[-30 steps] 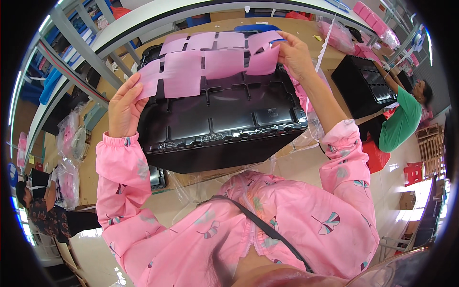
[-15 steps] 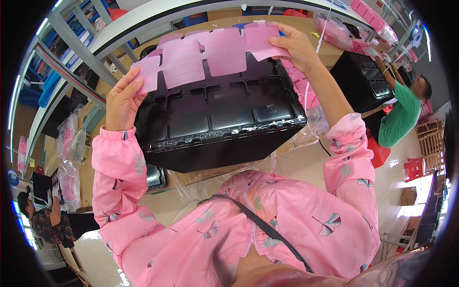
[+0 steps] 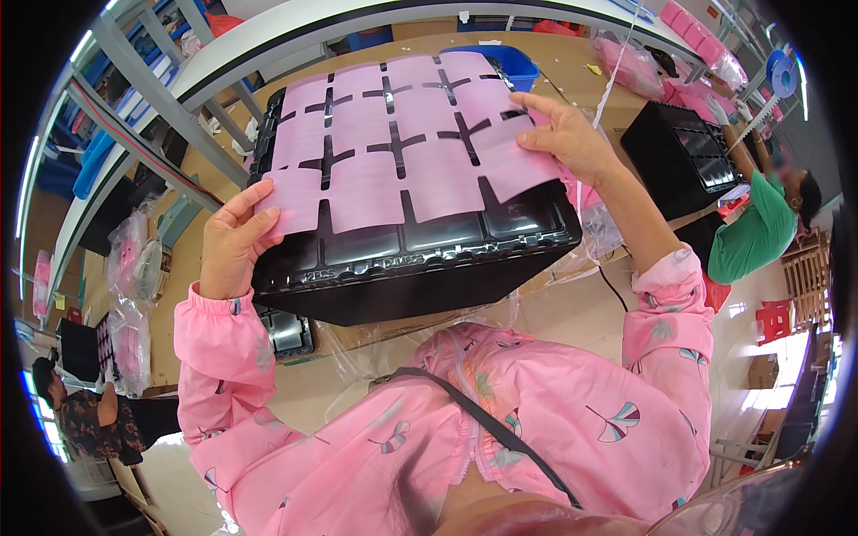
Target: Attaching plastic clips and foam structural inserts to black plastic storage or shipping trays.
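Observation:
A thin pink sheet with cross-shaped cutouts (image 3: 362, 152) lies spread over the top of a stack of black plastic trays (image 3: 420, 281). Its near edge is lifted a little off the black tray pockets. At the sheet's near left corner, my left hand (image 3: 234, 234) pinches the edge between thumb and fingers. My right hand (image 3: 570, 141) grips the near right corner the same way. Through the cutouts, the black ribs of the top tray show. The front row of tray pockets stays uncovered on my side.
Behind the stack stands a blue bin (image 3: 509, 62). A white shelf edge (image 3: 295, 29) on grey posts runs along the back. At right a person in green (image 3: 755, 223) works by another black stack (image 3: 666, 152); at left another person (image 3: 94, 415) works. Clear plastic bags (image 3: 134, 268) lie at left.
The pink sheet was held up toward the far side; now it lies unfolded over the tray. Both my hands have come down and nearer with its near corners.

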Motion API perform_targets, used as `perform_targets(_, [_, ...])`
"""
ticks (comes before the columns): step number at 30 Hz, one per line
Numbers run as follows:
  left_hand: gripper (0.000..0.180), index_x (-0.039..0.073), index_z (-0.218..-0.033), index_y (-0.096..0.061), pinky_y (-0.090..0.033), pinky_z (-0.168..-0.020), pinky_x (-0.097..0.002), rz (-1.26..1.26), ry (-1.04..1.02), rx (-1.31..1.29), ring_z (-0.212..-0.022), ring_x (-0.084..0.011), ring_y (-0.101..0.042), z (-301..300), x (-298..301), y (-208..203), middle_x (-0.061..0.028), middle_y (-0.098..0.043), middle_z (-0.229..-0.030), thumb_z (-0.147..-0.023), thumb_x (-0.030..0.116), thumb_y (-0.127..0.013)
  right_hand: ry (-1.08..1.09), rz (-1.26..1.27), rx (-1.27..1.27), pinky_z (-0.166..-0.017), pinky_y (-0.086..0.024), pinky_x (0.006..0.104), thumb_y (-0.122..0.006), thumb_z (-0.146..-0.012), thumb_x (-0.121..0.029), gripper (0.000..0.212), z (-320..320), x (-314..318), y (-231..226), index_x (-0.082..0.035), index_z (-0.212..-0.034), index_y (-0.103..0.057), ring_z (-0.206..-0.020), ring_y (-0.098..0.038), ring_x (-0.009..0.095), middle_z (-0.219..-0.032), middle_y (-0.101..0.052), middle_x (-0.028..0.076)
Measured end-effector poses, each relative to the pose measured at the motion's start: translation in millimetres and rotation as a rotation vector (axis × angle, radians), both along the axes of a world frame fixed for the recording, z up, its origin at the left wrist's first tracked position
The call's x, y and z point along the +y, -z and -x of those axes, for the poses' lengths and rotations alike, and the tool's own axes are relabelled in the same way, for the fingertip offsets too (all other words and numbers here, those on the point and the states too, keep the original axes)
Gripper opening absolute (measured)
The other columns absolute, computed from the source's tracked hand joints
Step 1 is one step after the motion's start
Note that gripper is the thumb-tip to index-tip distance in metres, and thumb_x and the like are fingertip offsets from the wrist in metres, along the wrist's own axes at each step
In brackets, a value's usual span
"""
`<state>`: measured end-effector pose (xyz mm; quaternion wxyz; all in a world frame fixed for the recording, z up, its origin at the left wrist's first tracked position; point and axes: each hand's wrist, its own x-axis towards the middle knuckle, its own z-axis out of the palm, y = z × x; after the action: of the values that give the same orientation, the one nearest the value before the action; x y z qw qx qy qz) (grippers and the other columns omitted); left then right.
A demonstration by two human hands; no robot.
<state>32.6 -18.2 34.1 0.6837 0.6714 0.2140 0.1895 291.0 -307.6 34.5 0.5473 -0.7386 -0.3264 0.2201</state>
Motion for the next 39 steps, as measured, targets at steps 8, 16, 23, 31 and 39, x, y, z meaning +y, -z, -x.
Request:
perform_targets(8, [0.034,-0.001,-0.112,-0.053,-0.049,-0.060,-0.0186,-0.079,0.028,0.114,-0.074,-0.0077,-0.058,8.0,1.6,-8.0,-0.0053,-0.059,-0.095,-0.079,0.004,-0.059,-0.062,0.236,-0.069,-0.045,-0.039,0.0209,-0.057,-0.076,-0.004,0.041,16.9,-8.8,-16.0,-0.002,-0.116,-0.051,-0.054,-0.051,0.008,-0.069,-0.059,0.006])
perform_targets(16, [0.033,-0.001,-0.110,-0.054,-0.049,-0.059,-0.0182,-0.093,0.058,0.196,-0.071,-0.0066,-0.057,12.4,0.3,-12.9,-0.0050,-0.060,-0.092,-0.078,0.004,-0.060,-0.104,0.224,-0.121,-0.042,-0.034,0.0184,-0.056,-0.078,-0.006,0.035,17.6,-13.6,-8.2,-0.001,-0.113,-0.053,-0.046,-0.043,0.004,-0.057,-0.050,-0.002])
perform_targets(23, [0.033,-0.001,-0.109,-0.055,-0.049,-0.058,-0.0175,-0.094,0.069,0.221,-0.068,-0.0060,-0.057,16.2,0.0,-12.8,-0.0043,-0.060,-0.090,-0.077,0.003,-0.060,-0.111,0.363,-0.091,-0.048,-0.041,0.0217,-0.058,-0.075,-0.006,0.035,22.9,-11.2,-23.3,0.001,-0.109,-0.055,-0.055,-0.053,0.009,-0.071,-0.059,0.007])
perform_targets(31, [0.033,-0.001,-0.109,-0.055,-0.050,-0.058,-0.0176,-0.097,0.050,0.238,-0.068,-0.0060,-0.057,21.8,2.1,-14.4,-0.0041,-0.060,-0.090,-0.077,0.003,-0.060,-0.188,0.368,-0.116,-0.041,-0.036,0.0190,-0.060,-0.078,-0.011,0.034,17.4,-3.2,-17.6,-0.002,-0.110,-0.054,-0.047,-0.045,0.004,-0.062,-0.053,0.000])
perform_targets(39, [0.033,-0.001,-0.109,-0.055,-0.050,-0.058,-0.0183,-0.087,0.048,0.244,-0.069,-0.0060,-0.057,21.6,3.4,-12.7,-0.0042,-0.059,-0.092,-0.077,0.005,-0.061,-0.178,0.397,-0.126,-0.043,-0.039,0.0214,-0.060,-0.076,-0.014,0.038,13.3,-4.2,-19.0,-0.003,-0.111,-0.054,-0.048,-0.053,0.010,-0.072,-0.059,0.005])
